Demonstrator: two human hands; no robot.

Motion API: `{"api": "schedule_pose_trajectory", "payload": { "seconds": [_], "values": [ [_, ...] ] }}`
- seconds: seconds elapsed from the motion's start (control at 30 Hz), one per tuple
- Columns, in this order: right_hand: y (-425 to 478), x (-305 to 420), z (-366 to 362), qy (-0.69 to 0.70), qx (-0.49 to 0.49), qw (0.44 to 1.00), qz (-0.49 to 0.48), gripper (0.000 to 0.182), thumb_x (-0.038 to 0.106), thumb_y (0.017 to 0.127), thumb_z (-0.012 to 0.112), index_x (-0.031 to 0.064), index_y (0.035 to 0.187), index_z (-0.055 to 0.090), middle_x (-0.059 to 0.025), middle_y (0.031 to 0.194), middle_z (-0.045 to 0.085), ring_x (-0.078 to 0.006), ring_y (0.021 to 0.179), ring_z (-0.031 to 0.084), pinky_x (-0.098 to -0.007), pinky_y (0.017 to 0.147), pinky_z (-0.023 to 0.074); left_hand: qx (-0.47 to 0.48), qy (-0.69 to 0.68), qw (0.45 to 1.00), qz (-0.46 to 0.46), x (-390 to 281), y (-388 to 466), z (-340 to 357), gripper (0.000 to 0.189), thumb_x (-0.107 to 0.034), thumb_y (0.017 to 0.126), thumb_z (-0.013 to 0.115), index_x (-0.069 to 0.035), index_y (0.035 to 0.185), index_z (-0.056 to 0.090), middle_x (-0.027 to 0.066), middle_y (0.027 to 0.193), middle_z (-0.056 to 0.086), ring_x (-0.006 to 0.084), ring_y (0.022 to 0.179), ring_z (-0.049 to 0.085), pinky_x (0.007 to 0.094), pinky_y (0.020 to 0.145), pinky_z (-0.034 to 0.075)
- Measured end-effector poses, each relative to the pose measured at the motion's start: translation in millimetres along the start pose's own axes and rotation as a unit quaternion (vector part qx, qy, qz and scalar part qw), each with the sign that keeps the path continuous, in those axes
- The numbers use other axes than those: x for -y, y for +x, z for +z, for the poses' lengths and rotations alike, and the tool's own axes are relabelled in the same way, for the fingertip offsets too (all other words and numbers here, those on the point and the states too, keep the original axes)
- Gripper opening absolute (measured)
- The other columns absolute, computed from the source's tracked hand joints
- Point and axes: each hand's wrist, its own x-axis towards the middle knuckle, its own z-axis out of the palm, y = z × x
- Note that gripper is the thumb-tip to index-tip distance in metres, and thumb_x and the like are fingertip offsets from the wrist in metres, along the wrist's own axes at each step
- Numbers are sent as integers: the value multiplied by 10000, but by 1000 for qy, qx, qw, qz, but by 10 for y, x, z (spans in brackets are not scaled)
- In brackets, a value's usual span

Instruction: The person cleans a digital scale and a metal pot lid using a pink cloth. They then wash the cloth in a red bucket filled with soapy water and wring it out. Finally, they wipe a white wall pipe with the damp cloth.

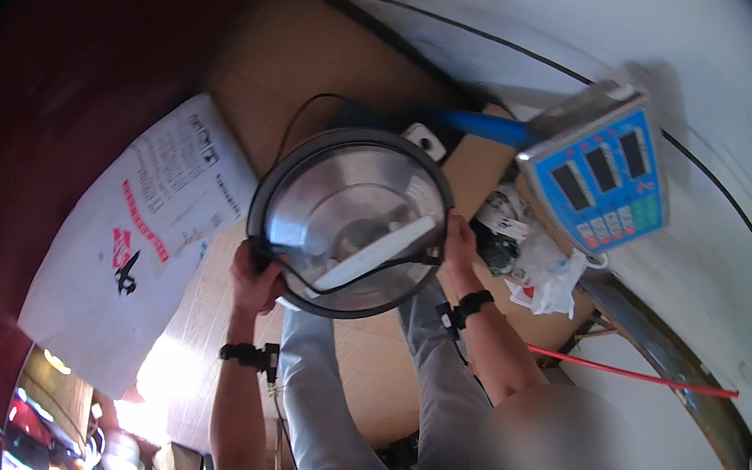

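A round, shiny metal vessel [332,186] with a thick black rim is held tilted in front of my legs. A pale, flat bar [377,253] and a thin black strip cross its face; whether they lie inside or on top, I cannot tell. At the lower-left rim, my left hand [256,281] grips the edge, thumb over the front. My right hand [459,247] grasps the right side of the rim, its fingers partly hidden behind. Both wrists wear black straps with small devices. Behind the vessel, a white piece with a dark hole [425,141] shows.
An electronic scale's blue display head [597,172] stands at the right, above crumpled plastic bags [537,265] on cardboard. A red rod [631,372] extends at lower right. At left, a printed white sheet [128,251] lies against a dark red surface [1,182]. A black cable runs along the wall.
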Motion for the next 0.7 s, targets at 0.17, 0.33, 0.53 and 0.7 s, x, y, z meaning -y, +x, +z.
{"api": "schedule_pose_trajectory", "payload": {
  "seconds": [0.17, 0.33, 0.53, 0.7],
  "values": [
    [457, 106, -275, 137, 135, 967, 166, 362, 365, 975, 540, 46, 1098, 659, -22, 924, 652, -162, 838, 607, -326, 752, 478, 19, 21, 1000, -7, -126, 23, -45, 269, -62, 802, 744, -39, 913, 501, 25, 691, 563, 101, 551, 519, 271, 476, 417],
    [1499, -36, -256, -343, 155, 859, -347, 369, 285, 895, 611, 96, 1211, 592, -124, 1204, 576, -273, 1031, 599, -389, 869, 492, 33, 78, 996, 15, -161, 80, -14, 277, -75, 822, 740, -32, 982, 518, 12, 782, 590, 92, 691, 542, 250, 610, 447],
    [1463, 423, -86, -382, 240, 776, -442, 387, 363, 830, 658, 63, 1073, 638, -144, 1206, 558, -342, 1022, 587, -456, 854, 487, 48, 75, 996, -25, -67, 123, -201, 320, -101, 858, 715, -38, 1104, 520, 25, 819, 585, 89, 695, 528, 239, 613, 440],
    [999, 725, -778, -402, 151, 770, -471, 291, 311, 812, 678, 43, 921, 640, -166, 878, 615, -313, 866, 616, -450, 760, 493, 60, 35, 997, -45, -142, 103, -78, 365, -129, 862, 724, -37, 1141, 507, 31, 826, 587, 83, 662, 508, 245, 556, 420]
  ]
}}
